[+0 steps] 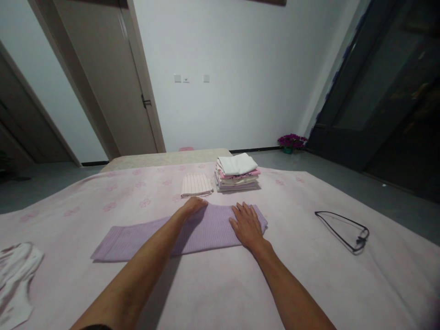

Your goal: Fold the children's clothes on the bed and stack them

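A lilac ribbed garment, folded into a long strip, lies crosswise on the pink flowered cloth in front of me. My right hand rests flat on its right part, fingers spread. At the strip's far edge, left of the right hand, my left hand lies with its fingers stretched toward the right. Part of the left hand's fingers is hidden behind its back, and my left forearm covers some of the strip. Just beyond that hand is a folded striped cloth.
A stack of folded clothes stands beyond the garment, white on top. Black-framed glasses lie at the right. A crumpled white garment with reddish marks is at the left edge. The flowered cloth covers the surface.
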`<state>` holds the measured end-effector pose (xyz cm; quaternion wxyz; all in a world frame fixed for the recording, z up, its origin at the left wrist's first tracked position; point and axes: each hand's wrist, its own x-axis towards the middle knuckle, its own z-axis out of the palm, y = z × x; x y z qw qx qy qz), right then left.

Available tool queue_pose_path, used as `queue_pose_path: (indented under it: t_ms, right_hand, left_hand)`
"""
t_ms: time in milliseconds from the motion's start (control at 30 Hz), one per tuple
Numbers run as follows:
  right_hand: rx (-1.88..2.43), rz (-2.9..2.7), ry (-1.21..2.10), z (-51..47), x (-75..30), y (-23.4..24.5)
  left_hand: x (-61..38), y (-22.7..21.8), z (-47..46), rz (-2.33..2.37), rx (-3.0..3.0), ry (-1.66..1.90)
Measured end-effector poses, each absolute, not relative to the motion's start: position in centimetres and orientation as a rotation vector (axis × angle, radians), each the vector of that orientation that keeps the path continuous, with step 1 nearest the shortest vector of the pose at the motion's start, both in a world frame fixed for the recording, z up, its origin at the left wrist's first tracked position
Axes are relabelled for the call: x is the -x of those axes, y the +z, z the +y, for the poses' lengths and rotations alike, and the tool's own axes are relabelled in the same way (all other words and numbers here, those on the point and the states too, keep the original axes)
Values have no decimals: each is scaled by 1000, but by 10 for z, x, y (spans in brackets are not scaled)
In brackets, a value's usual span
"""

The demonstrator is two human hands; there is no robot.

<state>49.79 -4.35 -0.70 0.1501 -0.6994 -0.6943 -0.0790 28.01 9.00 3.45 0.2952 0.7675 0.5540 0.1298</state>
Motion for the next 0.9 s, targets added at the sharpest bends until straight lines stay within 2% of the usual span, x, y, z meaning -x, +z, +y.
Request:
queue_pose_path:
  t_ms: [500,700,800,900]
  right_hand:
    - [2090,-1958,-248,-43,-504,-3]
    - [2216,-1837,-258,-41,-522,0]
    - [2229,-1789,-206,-39,-526,2]
    - [2248,-1653,-171,-40,-532,10]
  left_hand:
    - [-272,14,74,1846,-2328,598]
    - [-265,17,51,1427,-2650,629]
    - [-262,7,35,1046,-2757,552]
    - [-258,-7,27,888,-2784,514]
